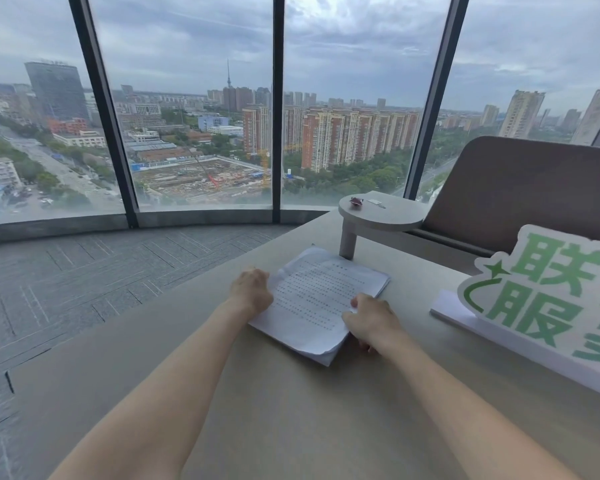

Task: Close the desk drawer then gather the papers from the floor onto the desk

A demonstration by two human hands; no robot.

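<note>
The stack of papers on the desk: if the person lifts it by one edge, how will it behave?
The stack of papers would probably sag: its near corner already curls. Its sheets lie slightly fanned, so they may slide apart unless both hands, left and right, pinch them. It looks thin, so likely light.

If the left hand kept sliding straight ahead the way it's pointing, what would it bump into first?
Probably the stack of papers. The left hand already rests at its left edge, pointing forward and slightly right. Beyond that stands the post of the small round shelf, though depth is hard to judge.
</note>
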